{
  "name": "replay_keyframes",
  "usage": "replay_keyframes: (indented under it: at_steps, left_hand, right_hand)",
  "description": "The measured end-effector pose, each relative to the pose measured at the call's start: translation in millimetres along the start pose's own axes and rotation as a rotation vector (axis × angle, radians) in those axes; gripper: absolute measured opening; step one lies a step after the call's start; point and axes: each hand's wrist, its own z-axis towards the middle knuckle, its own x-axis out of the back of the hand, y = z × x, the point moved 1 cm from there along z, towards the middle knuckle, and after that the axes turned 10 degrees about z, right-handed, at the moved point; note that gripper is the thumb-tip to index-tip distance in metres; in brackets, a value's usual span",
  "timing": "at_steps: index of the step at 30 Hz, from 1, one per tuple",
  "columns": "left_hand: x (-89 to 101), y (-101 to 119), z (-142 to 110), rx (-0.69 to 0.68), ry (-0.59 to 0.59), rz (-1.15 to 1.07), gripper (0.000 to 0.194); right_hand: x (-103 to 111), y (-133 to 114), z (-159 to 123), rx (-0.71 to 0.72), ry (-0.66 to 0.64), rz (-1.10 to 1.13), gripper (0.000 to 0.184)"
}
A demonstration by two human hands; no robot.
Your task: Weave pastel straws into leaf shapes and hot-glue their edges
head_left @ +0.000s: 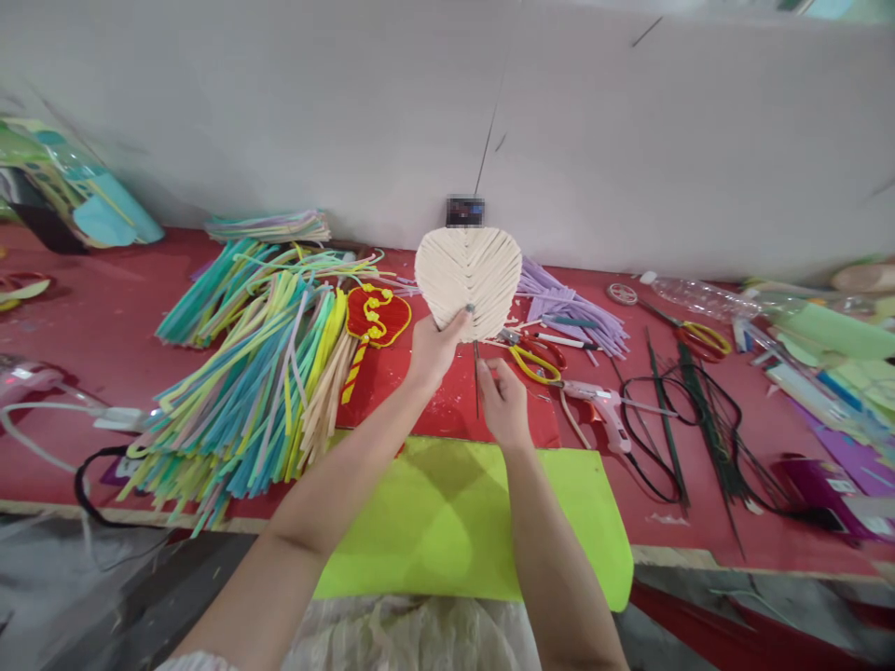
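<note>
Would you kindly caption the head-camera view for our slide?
Left hand holding a cream heart-shaped piece above the red table, right hand at its thin dark stem.

One left hand [439,347], one right hand [504,403], one cream fan [475,275], one red fan [392,317], two plastic bottles [703,296] [68,157] and, the left edge being blurred, probably two glue guns [610,415] [32,380].

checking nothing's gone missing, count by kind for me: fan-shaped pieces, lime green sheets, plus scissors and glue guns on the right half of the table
fan-shaped pieces: 2 (cream one, red one)
lime green sheets: 1
scissors, right half: 2 (nearer pair, farther pair)
glue guns, right half: 1
total: 6
</note>
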Motion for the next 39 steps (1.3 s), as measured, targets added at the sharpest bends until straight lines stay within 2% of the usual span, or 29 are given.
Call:
replay_keyframes:
  at_steps: [5,14,23,28,34,39]
  left_hand:
    - [-1.5,-3.3,3.0,0.083,-0.009,-0.147,0.039]
    - [-1.7,5.5,1.5,0.195,0.034,-0.25,0.035]
    - [4.7,10.3,6.1,0.175,0.016,-0.238,0.03]
    - [2.4,10.3,4.2,0.178,0.008,-0.244,0.034]
    - [-0.8,8.2,-0.2,0.177,-0.033,-0.206,0.043]
    - [-2.0,4.7,-1.0,0.133,-0.044,-0.161,0.043]
  right_hand:
    - [-3.9,-3.3,2.4,-0.063,-0.034,0.236,0.041]
    - [-10.7,-1.0,0.2,-0.057,-0.012,0.219,0.041]
    - [-14.4,2.8,-3.5,-0.068,-0.015,0.226,0.04]
    - [-13.5,8.7,-4.1,-0.085,0.011,0.228,0.038]
    - [-10.7,6.1,-3.4,-0.037,0.046,0.173,0.039]
    - [-8.2,4.4,-2.6,-0.018,0.041,0.179,0.039]
